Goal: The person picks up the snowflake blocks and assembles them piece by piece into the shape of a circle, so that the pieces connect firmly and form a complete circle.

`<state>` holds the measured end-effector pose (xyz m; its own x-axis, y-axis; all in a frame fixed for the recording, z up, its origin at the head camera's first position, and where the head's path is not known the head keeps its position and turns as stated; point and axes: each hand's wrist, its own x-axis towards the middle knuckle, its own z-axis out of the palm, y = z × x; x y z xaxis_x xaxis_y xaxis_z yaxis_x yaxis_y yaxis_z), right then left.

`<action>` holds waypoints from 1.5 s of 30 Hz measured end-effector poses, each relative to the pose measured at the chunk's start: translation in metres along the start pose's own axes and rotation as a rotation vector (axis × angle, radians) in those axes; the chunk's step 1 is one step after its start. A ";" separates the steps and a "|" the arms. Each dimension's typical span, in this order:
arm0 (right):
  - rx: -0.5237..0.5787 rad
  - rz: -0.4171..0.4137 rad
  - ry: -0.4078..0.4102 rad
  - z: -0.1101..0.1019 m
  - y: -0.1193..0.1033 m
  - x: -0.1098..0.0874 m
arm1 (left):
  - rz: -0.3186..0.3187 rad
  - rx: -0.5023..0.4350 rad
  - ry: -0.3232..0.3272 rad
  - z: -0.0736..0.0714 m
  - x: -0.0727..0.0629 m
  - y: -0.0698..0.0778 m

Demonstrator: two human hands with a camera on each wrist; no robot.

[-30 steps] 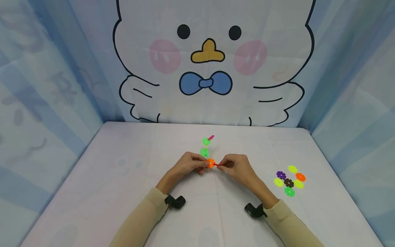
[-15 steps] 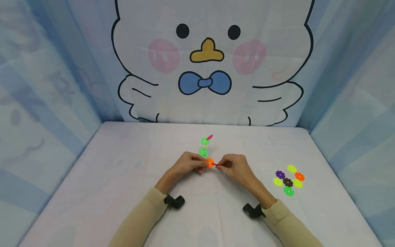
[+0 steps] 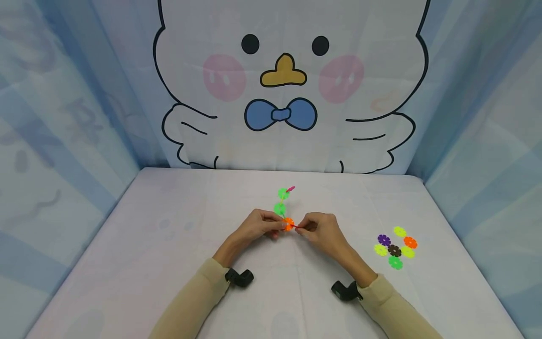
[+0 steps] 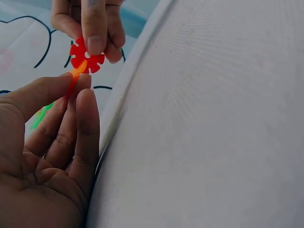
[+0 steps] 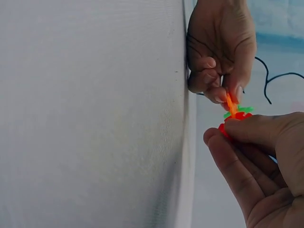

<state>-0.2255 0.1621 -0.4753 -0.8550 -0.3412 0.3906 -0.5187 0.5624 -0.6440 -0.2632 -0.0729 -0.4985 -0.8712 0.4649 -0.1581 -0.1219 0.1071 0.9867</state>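
My left hand (image 3: 259, 224) pinches an orange notched plastic disc (image 3: 290, 223) between thumb and fingers. My right hand (image 3: 322, 231) pinches a red disc of the same kind (image 4: 77, 49), seen edge-on from the head. In the left wrist view the red disc's rim meets the orange one, set at an angle to it; how deep their slots engage cannot be told. Beyond the orange disc a chain runs away from me: a green disc (image 3: 279, 209), a thin yellow piece, another green disc (image 3: 283, 194) and a tilted pink disc (image 3: 290, 189).
On the right of the white table (image 3: 169, 263) lies a loose group of notched discs, among them a purple (image 3: 384, 240), a dark brown (image 3: 394, 250), a green (image 3: 395, 262) and an orange one (image 3: 410, 242). A curtain with a cartoon figure (image 3: 279, 141) stands behind the table.
My right hand has come slightly left, bringing the red disc a little nearer the orange one. The left hand keeps its hold nearly still, and the far chain sways slightly.
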 end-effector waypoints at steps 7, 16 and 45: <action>0.003 0.040 0.009 0.001 -0.001 -0.001 | 0.004 -0.002 -0.008 -0.001 -0.001 -0.001; 0.030 0.102 -0.072 -0.001 -0.004 -0.004 | 0.000 -0.022 0.030 0.000 -0.001 -0.003; -0.375 0.415 -0.137 -0.147 0.074 -0.071 | -0.012 -0.004 0.001 -0.004 0.001 -0.004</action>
<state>-0.2030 0.3386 -0.4537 -0.9920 -0.1156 0.0499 -0.1258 0.8899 -0.4385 -0.2655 -0.0768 -0.5022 -0.8703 0.4622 -0.1703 -0.1347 0.1093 0.9848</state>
